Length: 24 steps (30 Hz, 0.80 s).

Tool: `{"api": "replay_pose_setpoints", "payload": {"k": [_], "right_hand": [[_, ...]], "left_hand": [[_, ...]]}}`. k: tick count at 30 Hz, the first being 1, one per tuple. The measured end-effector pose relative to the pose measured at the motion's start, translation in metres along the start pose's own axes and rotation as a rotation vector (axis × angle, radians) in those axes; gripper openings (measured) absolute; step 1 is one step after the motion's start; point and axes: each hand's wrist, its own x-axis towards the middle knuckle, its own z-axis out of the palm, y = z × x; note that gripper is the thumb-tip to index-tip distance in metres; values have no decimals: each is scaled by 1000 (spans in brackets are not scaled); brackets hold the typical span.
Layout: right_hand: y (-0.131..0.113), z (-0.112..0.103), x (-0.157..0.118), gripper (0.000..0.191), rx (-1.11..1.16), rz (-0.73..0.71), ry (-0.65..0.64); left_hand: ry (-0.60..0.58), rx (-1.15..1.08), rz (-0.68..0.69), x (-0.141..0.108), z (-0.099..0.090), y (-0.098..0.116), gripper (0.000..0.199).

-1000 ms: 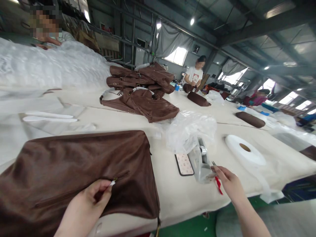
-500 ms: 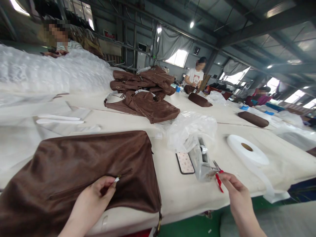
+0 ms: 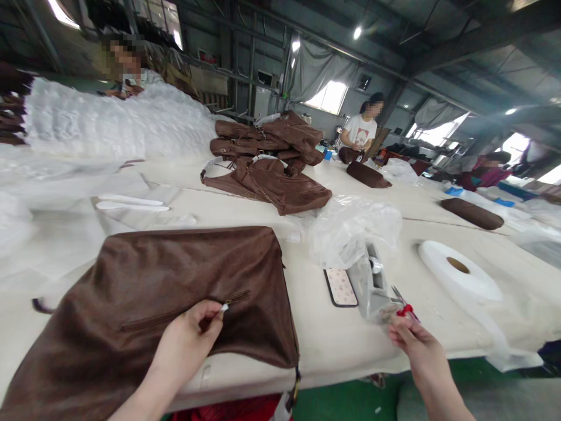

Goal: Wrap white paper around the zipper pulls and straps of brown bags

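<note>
A large brown leather bag (image 3: 188, 263) lies on the table in front of me, with a zipper (image 3: 149, 320) across its upper face. My left hand (image 3: 193, 333) is closed in a pinch at the brass end of this zipper, gripping the zipper pull, which has a small white piece (image 3: 225, 307) on it. Over the table's front right part, my right hand (image 3: 412, 339) holds small red-handled scissors (image 3: 407, 311) by the handles. Their blades point up and away, beside a grey tape dispenser (image 3: 377, 286). Whether the blades touch anything cannot be made out.
A phone (image 3: 340, 287) lies left of the dispenser, with crumpled clear plastic (image 3: 355, 231) behind. A roll of white tape (image 3: 477, 280) is at right. Brown bags (image 3: 280, 175) are piled farther back, near bubble wrap (image 3: 123, 120). Several people work around the table.
The view has swung left, so things sit farther right. In my right hand the scissors have turned, their red handles now closer into the fingers. My left hand keeps its pinch at the zipper.
</note>
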Motion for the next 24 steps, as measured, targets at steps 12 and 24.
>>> {"api": "replay_pose_setpoints", "payload": {"k": [12, 24], "right_hand": [[-49, 160, -116, 31, 4, -118, -716], [-22, 267, -160, 35, 51, 378, -1124]], "left_hand": [[121, -8, 112, -11, 14, -8, 16], [221, 13, 199, -18, 22, -13, 34]]}}
